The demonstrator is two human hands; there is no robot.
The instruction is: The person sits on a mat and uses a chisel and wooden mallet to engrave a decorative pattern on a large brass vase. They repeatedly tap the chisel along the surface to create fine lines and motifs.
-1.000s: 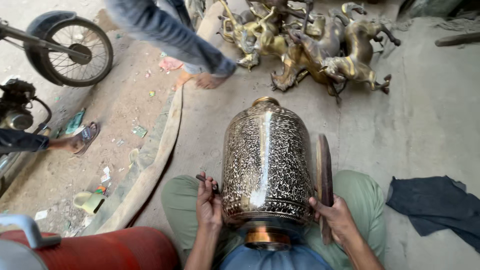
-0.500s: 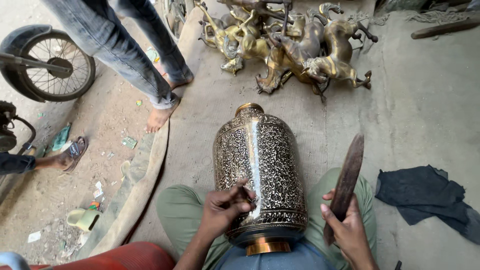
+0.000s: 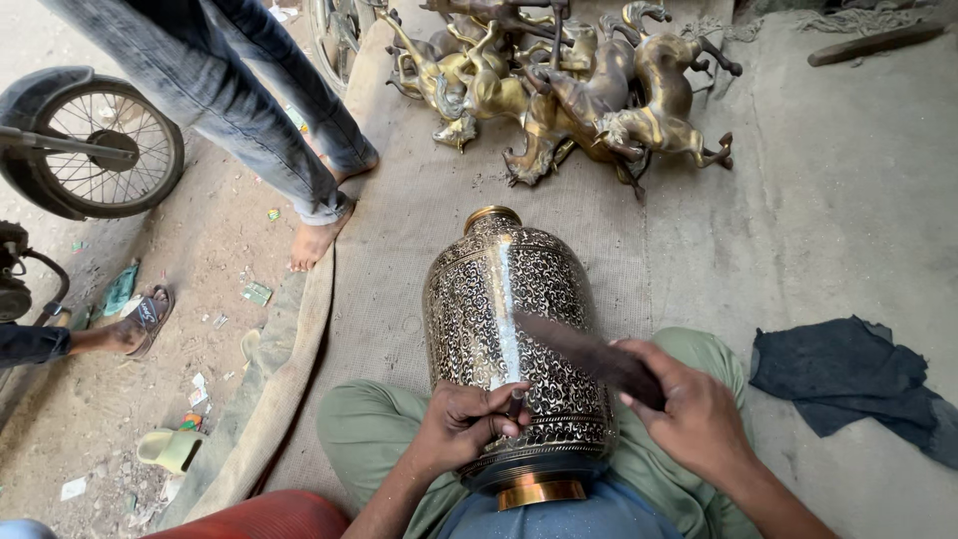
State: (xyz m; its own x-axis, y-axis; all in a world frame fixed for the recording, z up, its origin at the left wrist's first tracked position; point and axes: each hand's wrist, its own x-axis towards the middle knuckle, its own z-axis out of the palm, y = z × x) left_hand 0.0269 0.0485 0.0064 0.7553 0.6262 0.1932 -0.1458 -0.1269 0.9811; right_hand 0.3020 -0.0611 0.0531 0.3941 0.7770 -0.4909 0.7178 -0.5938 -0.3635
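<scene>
Mallet (image 3: 589, 356) lowered onto one vase (image 3: 514, 329) (engraved)

A large engraved brass vase (image 3: 514, 339) is laid on its side across the lap, mouth pointing away, while a dark flat wooden mallet (image 3: 589, 357) is held slanted above its patterned belly.

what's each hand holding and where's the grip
Left hand pinches a small punch-like tool by its shaft, against the engraved vase. Right hand grips a dark flat mallet at its near end.
</scene>
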